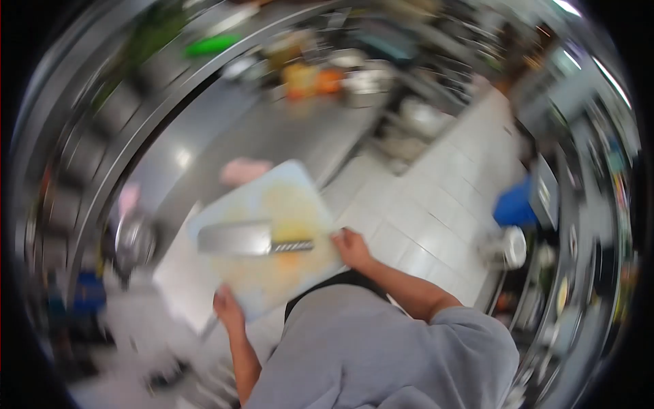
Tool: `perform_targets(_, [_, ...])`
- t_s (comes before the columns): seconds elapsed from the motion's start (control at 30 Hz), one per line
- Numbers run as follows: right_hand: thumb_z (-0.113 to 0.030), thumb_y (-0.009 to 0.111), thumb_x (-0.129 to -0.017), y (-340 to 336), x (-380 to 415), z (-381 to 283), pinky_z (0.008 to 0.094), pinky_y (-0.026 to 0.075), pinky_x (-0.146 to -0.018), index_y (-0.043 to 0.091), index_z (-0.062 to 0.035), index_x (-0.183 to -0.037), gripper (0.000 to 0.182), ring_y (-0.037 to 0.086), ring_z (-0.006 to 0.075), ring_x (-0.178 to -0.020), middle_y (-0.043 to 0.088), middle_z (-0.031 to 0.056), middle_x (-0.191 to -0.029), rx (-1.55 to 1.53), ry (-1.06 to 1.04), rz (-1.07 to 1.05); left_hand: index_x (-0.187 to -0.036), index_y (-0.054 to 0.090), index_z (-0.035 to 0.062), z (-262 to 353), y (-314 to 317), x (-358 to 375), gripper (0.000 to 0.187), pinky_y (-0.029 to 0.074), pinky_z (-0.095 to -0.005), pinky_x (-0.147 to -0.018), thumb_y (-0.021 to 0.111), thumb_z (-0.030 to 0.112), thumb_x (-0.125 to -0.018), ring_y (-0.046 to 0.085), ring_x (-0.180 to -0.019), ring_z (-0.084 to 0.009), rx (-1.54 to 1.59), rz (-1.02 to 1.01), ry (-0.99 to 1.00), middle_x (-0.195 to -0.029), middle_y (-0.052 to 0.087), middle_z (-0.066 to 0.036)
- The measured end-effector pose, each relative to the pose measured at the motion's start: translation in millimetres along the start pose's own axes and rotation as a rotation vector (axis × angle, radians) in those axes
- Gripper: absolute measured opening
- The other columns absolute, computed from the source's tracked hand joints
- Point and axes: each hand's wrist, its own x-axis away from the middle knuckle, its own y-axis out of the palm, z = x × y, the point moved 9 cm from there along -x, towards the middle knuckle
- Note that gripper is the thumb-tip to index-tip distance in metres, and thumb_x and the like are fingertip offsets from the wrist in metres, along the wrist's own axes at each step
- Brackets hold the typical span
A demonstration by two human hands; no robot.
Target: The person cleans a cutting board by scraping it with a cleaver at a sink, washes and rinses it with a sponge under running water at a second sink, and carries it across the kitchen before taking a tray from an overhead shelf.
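A pale cutting board (300, 198) with yellow and orange stains is held by its edges in front of my body. Lying flat on it is a cleaver (235, 238) with a wide blade and a dark, patterned handle that points right. My left hand (229, 307) grips the board's lower left edge, and my right hand (351, 248) grips its right edge. The fingers under the board are hidden. Just beyond the board's top edge, a blurred pink item (245, 172) rests on the steel counter (238, 133).
Blurred orange containers (313, 80) and a white pot (368, 83) stand at the counter's far end. A metal bowl (135, 240) is at the left. White floor tiles (422, 204) extend right, toward a blue container (516, 204) and a white bucket (512, 247).
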Motion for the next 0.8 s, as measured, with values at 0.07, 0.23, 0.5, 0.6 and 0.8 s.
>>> perform_targets(0.07, [-0.057,0.062,-0.106,-52,18,41,0.0541,0.054,-0.068,0.065,0.0016,-0.092,0.060,0.070,0.0451,-0.074,0.069,0.0272,-0.079,0.020,0.101,0.028,-0.119,0.067,-0.0136,32,50,22,0.048,0.056,-0.0438,-0.097,0.058,0.033,-0.115,0.070,-0.102,-0.0285,0.173,-0.146,0.059,-0.115,0.076,-0.023])
perform_targets(0.23, [-0.054,0.062,-0.107,-207,75,98,0.0527,0.054,-0.070,0.070,0.0021,-0.098,0.058,0.071,0.0454,-0.077,0.071,0.0266,-0.081,-0.044,0.270,0.142,-0.127,0.066,-0.0143,104,165,86,0.056,0.057,-0.0420,-0.095,0.049,0.039,-0.119,0.071,-0.101,-0.0287,0.158,-0.373,0.021,-0.117,0.076,-0.022])
perform_targets(0.5, [-0.059,0.061,-0.106,-427,110,230,0.0538,0.056,-0.075,0.070,0.0019,-0.097,0.062,0.072,0.0453,-0.082,0.074,0.0251,-0.085,-0.061,0.437,0.463,-0.120,0.067,-0.0135,280,412,197,0.058,0.056,-0.0408,-0.082,0.049,0.042,-0.119,0.067,-0.090,-0.0230,-0.013,-0.676,0.331,-0.107,0.076,-0.017])
perform_targets(0.6, [-0.057,0.063,-0.105,-496,132,279,0.0541,0.054,-0.071,0.070,0.0027,-0.096,0.061,0.071,0.0457,-0.079,0.072,0.0251,-0.081,-0.082,0.455,0.590,-0.118,0.068,-0.0127,332,491,253,0.057,0.056,-0.0400,-0.081,0.050,0.041,-0.119,0.066,-0.088,-0.0215,0.101,-0.799,0.340,-0.104,0.076,-0.017])
perform_targets(0.8, [-0.056,0.065,-0.105,-622,149,383,0.0533,0.052,-0.066,0.066,0.0033,-0.091,0.060,0.067,0.0450,-0.071,0.069,0.0267,-0.077,-0.108,0.640,0.762,-0.114,0.067,-0.0113,439,669,343,0.053,0.056,-0.0391,-0.082,0.052,0.039,-0.119,0.066,-0.086,-0.0210,-0.029,-0.972,0.440,-0.101,0.075,-0.016])
